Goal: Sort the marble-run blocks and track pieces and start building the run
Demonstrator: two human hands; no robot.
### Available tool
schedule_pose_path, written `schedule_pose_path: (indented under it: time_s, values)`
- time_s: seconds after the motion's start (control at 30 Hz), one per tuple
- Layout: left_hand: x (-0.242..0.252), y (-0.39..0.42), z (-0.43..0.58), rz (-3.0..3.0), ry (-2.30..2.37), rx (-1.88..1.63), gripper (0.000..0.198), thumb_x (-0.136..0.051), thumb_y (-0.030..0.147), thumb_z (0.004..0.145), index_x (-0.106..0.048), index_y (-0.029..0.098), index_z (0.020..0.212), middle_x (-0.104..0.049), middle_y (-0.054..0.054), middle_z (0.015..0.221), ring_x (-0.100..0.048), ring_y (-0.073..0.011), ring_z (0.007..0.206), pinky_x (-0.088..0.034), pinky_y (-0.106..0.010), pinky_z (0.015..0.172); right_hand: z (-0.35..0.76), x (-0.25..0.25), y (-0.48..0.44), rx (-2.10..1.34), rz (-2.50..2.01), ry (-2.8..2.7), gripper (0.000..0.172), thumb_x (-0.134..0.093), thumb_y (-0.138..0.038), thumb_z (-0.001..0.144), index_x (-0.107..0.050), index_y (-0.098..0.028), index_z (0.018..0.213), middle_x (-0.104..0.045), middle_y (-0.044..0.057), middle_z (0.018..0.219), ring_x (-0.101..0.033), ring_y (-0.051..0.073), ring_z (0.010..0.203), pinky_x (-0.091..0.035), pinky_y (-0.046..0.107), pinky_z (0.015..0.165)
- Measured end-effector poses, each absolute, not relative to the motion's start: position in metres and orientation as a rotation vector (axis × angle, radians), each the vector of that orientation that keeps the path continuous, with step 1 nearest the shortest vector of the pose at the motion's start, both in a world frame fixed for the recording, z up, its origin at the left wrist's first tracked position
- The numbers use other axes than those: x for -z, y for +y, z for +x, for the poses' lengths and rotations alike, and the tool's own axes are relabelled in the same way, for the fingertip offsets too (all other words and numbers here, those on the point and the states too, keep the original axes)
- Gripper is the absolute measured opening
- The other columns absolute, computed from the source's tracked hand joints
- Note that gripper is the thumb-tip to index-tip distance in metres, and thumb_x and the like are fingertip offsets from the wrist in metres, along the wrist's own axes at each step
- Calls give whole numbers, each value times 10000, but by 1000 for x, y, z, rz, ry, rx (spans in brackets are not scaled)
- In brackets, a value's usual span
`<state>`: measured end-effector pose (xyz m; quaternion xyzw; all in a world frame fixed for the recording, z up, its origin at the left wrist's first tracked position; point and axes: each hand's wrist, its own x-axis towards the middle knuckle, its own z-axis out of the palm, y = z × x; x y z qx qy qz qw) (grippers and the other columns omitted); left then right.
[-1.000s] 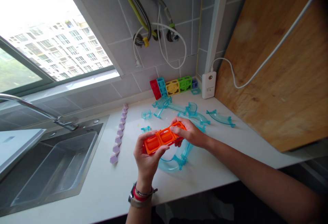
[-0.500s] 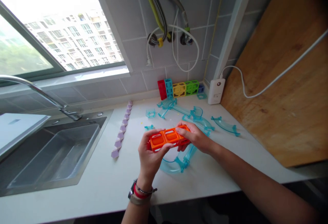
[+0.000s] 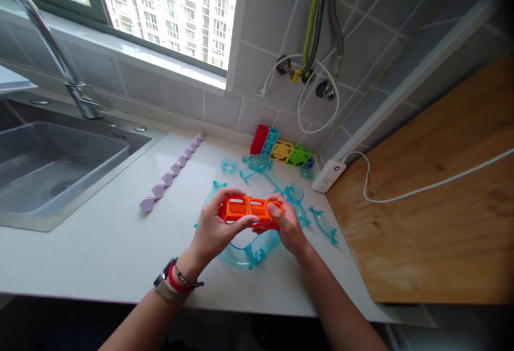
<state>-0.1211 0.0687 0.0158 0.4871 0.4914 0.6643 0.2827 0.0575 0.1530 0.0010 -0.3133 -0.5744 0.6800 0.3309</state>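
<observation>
An orange block frame (image 3: 237,209) with open windows in its sides is held level above the counter between both hands. My left hand (image 3: 212,225) grips its left end, thumb along the front and fingers over the top. Around the right end my right hand (image 3: 287,225) is closed, thumb on the front face; its other fingers are partly hidden behind the frame. Below and behind the hands lie translucent teal track pieces (image 3: 236,257), some curved. A separate curved teal piece (image 3: 324,226) rests to the right.
Red (image 3: 259,139), yellow (image 3: 281,151) and green blocks (image 3: 299,155) stand against the tiled wall. A row of lilac pieces (image 3: 175,170) lies left of the hands, beside the sink (image 3: 138,144). A white power bank (image 3: 329,175) with a cable leans near the wooden board (image 3: 425,233).
The head view has turned and tilted, so the scene sits at a new angle. Both hands still hold the orange frame, now nearer level in the view.
</observation>
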Motion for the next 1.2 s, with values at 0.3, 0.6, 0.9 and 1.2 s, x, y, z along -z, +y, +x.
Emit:
schedule_pose_path:
  time_s: [0.3,0.6,0.9,1.2]
  values:
    - [-9,72,-124,1213,1261,-1790,453,-888,359,712,-661,208,1074,-729,-73,980,-723,-223,806,-597,-295,681,62,-7,151,-1430,-765,-1731,625,-840,-555,718,-553,-264,1191,-685,65,1110,-709,264,986,-607,401,867]
    - [-13,72,-123,1162,1252,-1776,416,-861,385,740,-661,201,1055,-719,-49,904,-697,-197,733,-571,-268,630,60,-6,150,-1226,-823,-1761,494,-817,-546,741,-636,-248,1091,-692,65,1031,-697,262,911,-597,395,816]
    - [-9,73,-124,1211,1321,-1732,375,-846,387,753,-666,206,1028,-722,-51,937,-691,-194,748,-559,-257,624,62,-3,154,-1318,-795,-1745,502,-813,-566,750,-674,-247,1113,-691,65,1069,-679,256,948,-590,383,824]
    - [-11,75,-121,914,887,-1785,712,-849,401,770,-470,222,1346,-708,-137,1164,-753,-249,929,-628,-329,740,57,5,150,-1324,-778,-1512,553,-695,-686,813,-630,-238,1129,-652,74,1066,-668,240,929,-571,357,801]
